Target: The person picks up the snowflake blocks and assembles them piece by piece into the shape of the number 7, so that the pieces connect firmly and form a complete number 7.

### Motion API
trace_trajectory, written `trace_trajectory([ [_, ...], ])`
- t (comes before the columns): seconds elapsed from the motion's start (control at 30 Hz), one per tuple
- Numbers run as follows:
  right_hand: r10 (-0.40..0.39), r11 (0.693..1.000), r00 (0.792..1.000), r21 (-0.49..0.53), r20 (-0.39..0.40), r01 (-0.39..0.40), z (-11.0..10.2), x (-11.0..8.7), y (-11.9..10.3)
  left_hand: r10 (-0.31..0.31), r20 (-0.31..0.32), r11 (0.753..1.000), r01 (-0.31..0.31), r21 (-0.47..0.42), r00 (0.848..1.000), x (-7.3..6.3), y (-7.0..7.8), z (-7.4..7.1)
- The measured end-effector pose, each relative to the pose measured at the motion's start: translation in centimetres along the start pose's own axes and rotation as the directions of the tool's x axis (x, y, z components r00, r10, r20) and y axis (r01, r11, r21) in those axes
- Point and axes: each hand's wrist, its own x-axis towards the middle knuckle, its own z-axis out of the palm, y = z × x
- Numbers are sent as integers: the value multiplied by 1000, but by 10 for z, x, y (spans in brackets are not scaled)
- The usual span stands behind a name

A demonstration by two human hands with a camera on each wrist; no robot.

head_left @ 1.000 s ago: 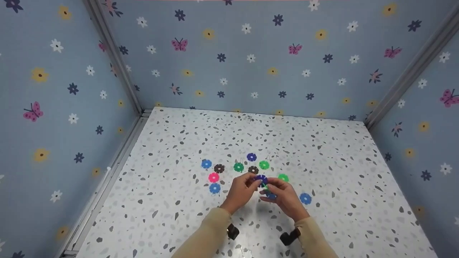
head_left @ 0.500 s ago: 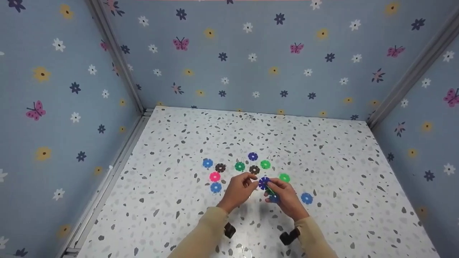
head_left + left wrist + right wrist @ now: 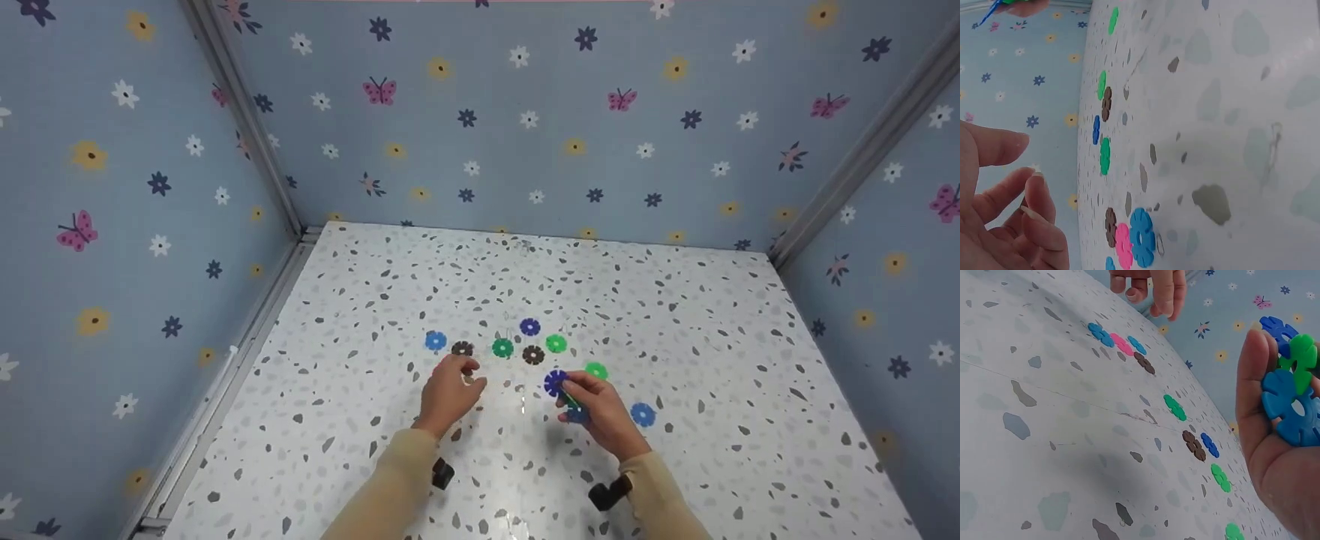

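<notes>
My right hand [image 3: 604, 409] holds a cluster of slotted flower-shaped building discs joined together. In the right wrist view the cluster shows a dark blue disc [image 3: 1279, 331], a green disc [image 3: 1303, 354] and a lighter blue disc [image 3: 1280, 422]. Nothing is in my left hand [image 3: 448, 394], which hangs over the left group of discs with loosely bent fingers. From the head it covers a pink disc [image 3: 1123, 232] and a blue disc [image 3: 1143, 218] lying on the table. A brown disc [image 3: 463, 347] shows just beyond its fingertips, with another blue disc [image 3: 435, 341] beside that.
Farther back on the speckled table [image 3: 360, 300] lie a dark green disc [image 3: 502, 341], a second brown disc [image 3: 533, 348], a dark blue disc [image 3: 529, 321] and a bright green disc [image 3: 556, 337]. Right of my right hand are another green disc [image 3: 598, 367] and a blue disc [image 3: 643, 409].
My left hand has let go of the dark blue disc and moved left over the pink and blue discs. My right hand keeps the joined discs at nearly the same spot.
</notes>
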Motion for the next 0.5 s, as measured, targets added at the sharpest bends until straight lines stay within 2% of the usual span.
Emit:
trace_trajectory([
  [0.23,3,1000,1000,2,18,-3,0,-1,2,-92,-61,987,99,125,994,-1,-19,-8],
  [0.5,4,1000,999,18,36,-5,1,-2,2,-180,-48,957,186,224,982,-1,-31,-6],
])
